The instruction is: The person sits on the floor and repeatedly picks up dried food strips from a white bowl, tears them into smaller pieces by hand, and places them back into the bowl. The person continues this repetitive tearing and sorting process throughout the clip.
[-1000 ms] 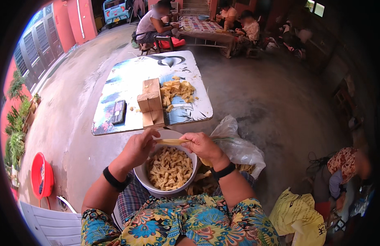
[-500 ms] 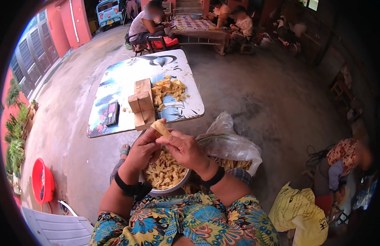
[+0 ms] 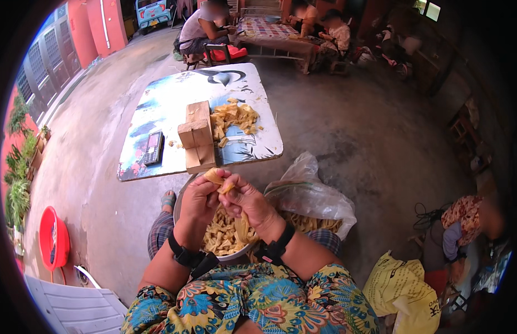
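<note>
Head view: both hands (image 3: 228, 196) pinch a yellow strip (image 3: 215, 177) between them above the bowl (image 3: 183, 195).

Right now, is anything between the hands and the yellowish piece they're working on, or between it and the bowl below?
Nothing visible. The left hand and right hand both pinch the yellowish piece directly, and the bowl of similar pieces sits just beneath them on the lap.
</note>
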Motion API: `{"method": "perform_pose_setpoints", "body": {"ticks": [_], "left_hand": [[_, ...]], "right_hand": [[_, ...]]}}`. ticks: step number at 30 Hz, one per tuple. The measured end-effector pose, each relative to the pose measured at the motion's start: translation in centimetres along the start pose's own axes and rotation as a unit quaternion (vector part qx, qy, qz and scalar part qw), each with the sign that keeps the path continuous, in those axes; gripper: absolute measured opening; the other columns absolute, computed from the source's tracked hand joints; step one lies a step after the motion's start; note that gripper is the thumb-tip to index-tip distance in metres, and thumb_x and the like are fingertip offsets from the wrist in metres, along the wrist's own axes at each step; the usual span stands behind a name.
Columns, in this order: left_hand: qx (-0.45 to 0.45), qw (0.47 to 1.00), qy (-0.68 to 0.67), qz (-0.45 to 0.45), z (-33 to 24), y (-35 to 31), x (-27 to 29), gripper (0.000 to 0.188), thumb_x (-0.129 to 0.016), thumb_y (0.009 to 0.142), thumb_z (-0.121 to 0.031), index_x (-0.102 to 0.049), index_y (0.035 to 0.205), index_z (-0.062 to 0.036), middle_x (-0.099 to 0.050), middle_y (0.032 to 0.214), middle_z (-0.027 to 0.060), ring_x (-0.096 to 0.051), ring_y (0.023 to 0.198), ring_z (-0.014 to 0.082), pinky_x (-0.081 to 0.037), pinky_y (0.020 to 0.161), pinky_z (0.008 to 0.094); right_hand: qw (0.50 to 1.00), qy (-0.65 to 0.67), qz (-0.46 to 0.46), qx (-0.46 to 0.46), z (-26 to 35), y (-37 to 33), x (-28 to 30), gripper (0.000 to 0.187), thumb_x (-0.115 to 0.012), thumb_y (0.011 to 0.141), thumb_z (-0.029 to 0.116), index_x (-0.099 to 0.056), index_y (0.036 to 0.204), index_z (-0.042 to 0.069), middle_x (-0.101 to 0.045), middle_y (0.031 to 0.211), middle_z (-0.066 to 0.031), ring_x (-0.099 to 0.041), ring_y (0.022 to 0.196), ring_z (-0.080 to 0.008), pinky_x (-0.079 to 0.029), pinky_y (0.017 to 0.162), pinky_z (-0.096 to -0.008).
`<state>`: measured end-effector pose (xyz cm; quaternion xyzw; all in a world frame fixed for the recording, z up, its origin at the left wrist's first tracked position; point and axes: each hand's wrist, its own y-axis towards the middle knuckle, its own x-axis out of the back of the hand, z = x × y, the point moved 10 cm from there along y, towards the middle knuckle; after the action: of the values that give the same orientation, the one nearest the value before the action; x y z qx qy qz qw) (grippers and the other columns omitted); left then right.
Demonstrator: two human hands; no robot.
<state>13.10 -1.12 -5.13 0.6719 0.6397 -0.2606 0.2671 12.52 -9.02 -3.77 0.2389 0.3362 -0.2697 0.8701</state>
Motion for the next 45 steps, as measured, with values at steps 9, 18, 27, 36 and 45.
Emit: {"method": "perform_pose_setpoints", "body": {"ticks": [9,18,27,36,45], "left_hand": [[-0.172,0.952,0.253,0.019,-0.8,-0.7,-2.4,0.025,-0.050,0.092,0.006,-0.064,0.112,0.0017,-0.047,0.140,0.0074,-0.059,0.071,0.0042,-0.046,0.057,0.0174],[-0.309,0.668,0.677,0.005,-4.1,-3.6,-3.8,0.022,-0.065,0.075,0.005,-0.070,0.093,-0.0056,-0.061,0.094,0.0097,-0.060,0.070,0.0174,-0.047,0.057,0.0282],[0.133,0.944,0.302,0.008,2.9,-3.9,1.9,0.011,-0.059,0.086,-0.010,-0.059,0.084,0.0006,-0.056,0.073,0.0039,-0.059,0.067,0.0151,-0.049,0.057,0.0278],[0.150,0.983,0.097,0.032,2.1,-5.2,-3.1,0.011,-0.045,0.086,-0.010,-0.050,0.079,-0.0027,-0.055,0.079,0.0134,-0.060,0.071,0.0268,-0.056,0.071,0.0436],[0.143,0.950,0.249,0.125,-1.1,-3.2,-1.8,0.028,-0.061,0.092,-0.017,-0.053,0.115,-0.0019,-0.065,0.095,0.0086,-0.064,0.088,0.0158,-0.053,0.077,0.0289]], "right_hand": [[0.970,-0.116,-0.199,0.078,1.5,-0.4,4.6,0.003,-0.059,0.093,0.012,-0.060,0.094,0.009,-0.053,0.064,0.0032,-0.046,0.050,-0.0039,-0.038,0.046,-0.0173],[0.618,-0.758,-0.045,0.204,5.1,-1.4,-2.8,0.009,-0.060,0.086,0.014,-0.057,0.084,0.007,-0.059,0.069,-0.0144,-0.060,0.067,-0.0368,-0.047,0.056,-0.0441],[0.735,-0.668,0.018,0.116,5.2,-0.8,-1.4,0.019,-0.072,0.080,0.016,-0.057,0.085,0.005,-0.063,0.075,-0.0119,-0.062,0.064,-0.0279,-0.048,0.057,-0.0342],[0.950,-0.304,-0.051,0.057,8.0,-0.8,6.2,0.020,-0.070,0.086,0.022,-0.059,0.080,0.007,-0.054,0.066,0.0042,-0.044,0.055,-0.0030,-0.036,0.049,-0.0176],[0.942,-0.325,-0.056,0.061,5.6,0.6,3.2,0.022,-0.069,0.087,0.025,-0.055,0.082,0.009,-0.051,0.067,0.0054,-0.044,0.057,-0.0029,-0.037,0.053,-0.0172]]}}
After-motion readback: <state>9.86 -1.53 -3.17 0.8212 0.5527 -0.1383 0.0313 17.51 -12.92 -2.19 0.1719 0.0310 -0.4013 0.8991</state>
